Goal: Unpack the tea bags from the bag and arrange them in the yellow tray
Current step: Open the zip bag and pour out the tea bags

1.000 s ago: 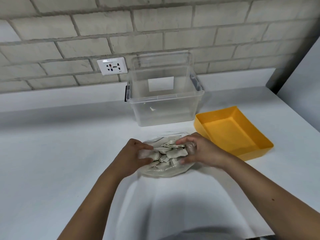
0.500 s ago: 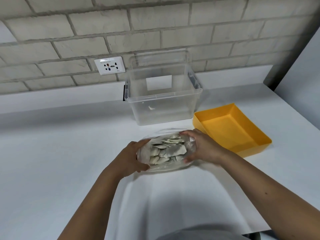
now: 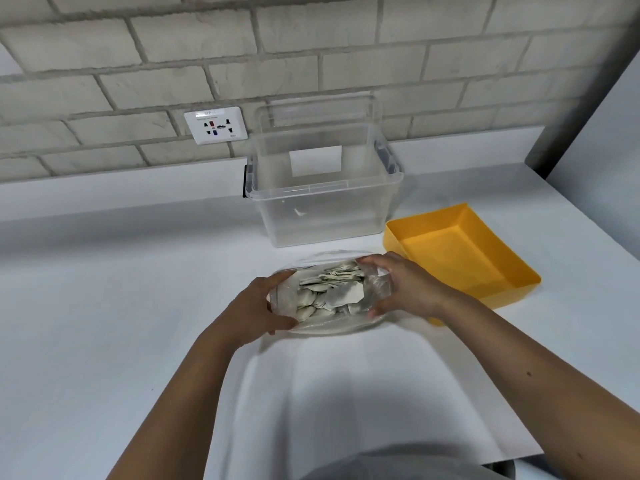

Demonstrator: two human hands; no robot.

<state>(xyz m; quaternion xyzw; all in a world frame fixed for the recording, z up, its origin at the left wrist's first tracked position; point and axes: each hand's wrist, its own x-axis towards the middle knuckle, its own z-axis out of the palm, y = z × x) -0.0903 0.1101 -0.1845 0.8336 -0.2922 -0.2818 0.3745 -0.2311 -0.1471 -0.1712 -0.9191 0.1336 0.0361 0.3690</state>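
The white table [image 3: 104,306] in front of me carries three things. Taking the clear plastic storage bin [image 3: 323,202] at the back as my mark: it stands against the raised ledge under the brick wall. The yellow tray [image 3: 485,282] lies just to the bin's right and a little nearer me, set at an angle, with nothing in it. The clear bag [image 3: 329,323] of tea bags [image 3: 329,292] rests just in front of the bin, touching the tray's near left corner or nearly so; I cannot tell which
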